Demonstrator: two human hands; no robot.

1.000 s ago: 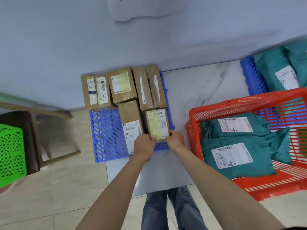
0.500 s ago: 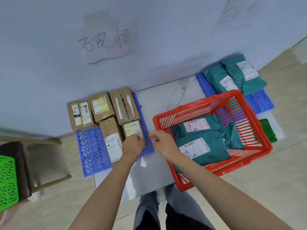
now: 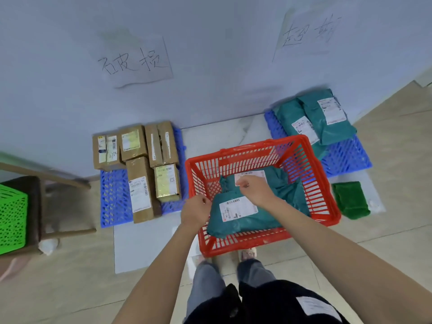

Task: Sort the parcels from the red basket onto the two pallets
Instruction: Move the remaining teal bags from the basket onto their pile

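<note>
The red basket (image 3: 325, 183) stands on the floor in front of me with two teal mailer bags inside: a near one (image 3: 247, 218) and a far one (image 3: 285, 181). My right hand (image 3: 254, 189) hovers over the bags inside the basket, fingers loosely curled, holding nothing. My left hand (image 3: 195, 210) is at the basket's left rim, also empty. The left blue pallet (image 3: 114, 197) carries several brown cardboard boxes; the one just set down (image 3: 167, 182) lies at its right front. The right blue pallet (image 3: 346, 157) holds teal bags (image 3: 313, 118).
Two handwritten paper signs (image 3: 135, 59) hang on the wall above the pallets. A wooden chair (image 3: 39, 206) with a green basket (image 3: 11, 218) stands at the left. A green cloth (image 3: 350, 199) lies right of the red basket. My legs are below.
Both hands let go of the small box on the left pallet and moved right to the red basket. The view shifted right and up, showing the wall signs.
</note>
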